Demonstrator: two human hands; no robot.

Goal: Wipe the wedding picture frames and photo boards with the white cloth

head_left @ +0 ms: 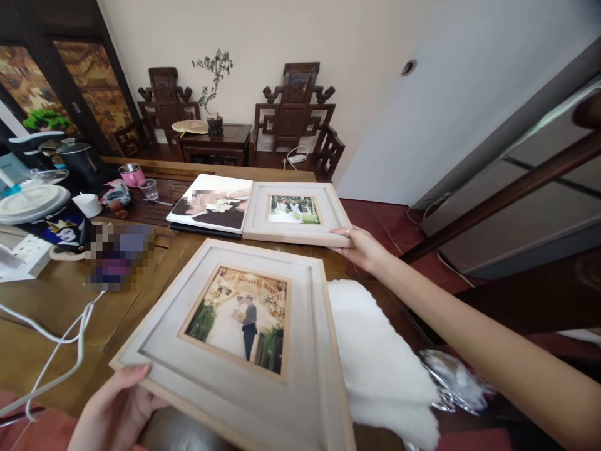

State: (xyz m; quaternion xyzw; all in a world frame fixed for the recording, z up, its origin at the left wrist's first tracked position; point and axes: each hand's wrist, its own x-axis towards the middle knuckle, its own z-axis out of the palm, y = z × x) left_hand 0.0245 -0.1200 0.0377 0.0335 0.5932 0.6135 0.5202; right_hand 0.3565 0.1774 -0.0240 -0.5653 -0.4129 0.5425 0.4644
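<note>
Lying beside a large photo [211, 203] on the wooden table [181, 247], the far picture frame [294, 210] is gripped at its near right corner by the right hand [362, 248]; the near picture frame [239, 335], stretching forward and right from the left hand [119, 399], is held at its near left corner.

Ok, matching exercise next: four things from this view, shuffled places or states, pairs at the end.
1. near frame
2. far frame
3. fluffy sheet
4. mug

A. pink, beside the clear cup
B. corner held by the right hand
C. white, right of the near frame
D. corner held by the left hand

Pairs: 1-D, 2-B, 3-C, 4-A
</note>
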